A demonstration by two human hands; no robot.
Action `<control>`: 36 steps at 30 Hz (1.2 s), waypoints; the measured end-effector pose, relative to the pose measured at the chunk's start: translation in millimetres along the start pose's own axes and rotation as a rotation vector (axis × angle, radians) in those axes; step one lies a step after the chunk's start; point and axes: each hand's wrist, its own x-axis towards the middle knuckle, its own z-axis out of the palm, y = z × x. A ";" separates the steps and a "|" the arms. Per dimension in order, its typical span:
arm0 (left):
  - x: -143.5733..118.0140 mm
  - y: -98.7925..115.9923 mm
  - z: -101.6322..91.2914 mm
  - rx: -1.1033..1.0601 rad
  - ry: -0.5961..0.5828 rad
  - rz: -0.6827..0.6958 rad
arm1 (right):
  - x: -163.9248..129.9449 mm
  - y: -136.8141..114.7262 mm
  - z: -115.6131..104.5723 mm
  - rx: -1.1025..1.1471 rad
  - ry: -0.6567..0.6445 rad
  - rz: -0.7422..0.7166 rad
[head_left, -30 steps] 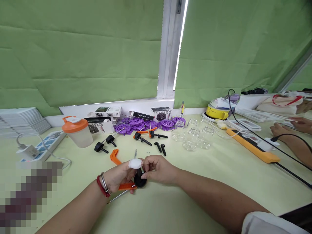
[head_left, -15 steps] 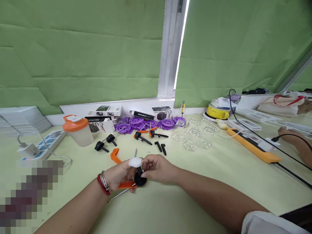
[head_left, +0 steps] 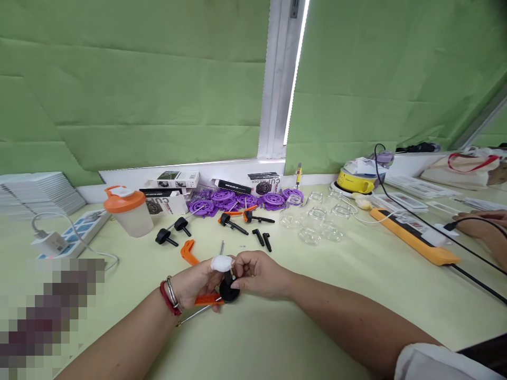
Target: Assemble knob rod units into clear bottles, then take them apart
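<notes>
My left hand (head_left: 192, 287), its thumb wrapped in white, is closed around a black plastic piece with a round base (head_left: 229, 293) and an upright stem. An orange plastic arm (head_left: 206, 300) juts out beneath the same hand. Past it a thin metal rod (head_left: 196, 316) slants down to the left. My right hand (head_left: 261, 272) is closed, thumb and forefinger pinched at the stem, where a small shiny bit like a screw (head_left: 233, 277) shows. Just beyond the hands lies an angled orange piece (head_left: 189, 252). Fingers hide part of the held pieces.
Black knobbed parts (head_left: 166, 237), two short black pegs (head_left: 258, 237), purple rings (head_left: 273, 201) and clear round pieces (head_left: 309, 235) lie beyond. An orange-lidded shaker (head_left: 129, 211) stands left; an orange power strip (head_left: 414, 237) lies right, near another person's hand (head_left: 481, 224).
The view has shifted slightly, so things sit a little further right. Both my hands keep the same hold. More of the other person's hands shows at the far right.
</notes>
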 end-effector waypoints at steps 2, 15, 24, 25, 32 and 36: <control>0.3 -1.0 -1.0 -0.001 0.008 -0.002 | -0.2 -0.2 -0.1 -0.001 0.007 0.007; 0.2 1.7 0.9 -0.004 -0.015 0.006 | 0.3 3.5 0.6 0.027 0.010 0.022; -1.4 3.8 3.6 0.012 -0.006 -0.007 | 0.4 0.7 1.9 0.023 0.009 0.034; -1.5 4.2 4.0 0.011 -0.006 -0.005 | 0.5 1.2 1.6 0.024 0.007 0.038; -2.5 7.3 8.2 0.018 0.009 -0.010 | -0.8 1.3 -0.3 0.030 -0.004 0.019; -2.8 8.2 9.5 0.016 -0.005 0.000 | -1.4 -2.7 -0.5 0.036 -0.025 -0.010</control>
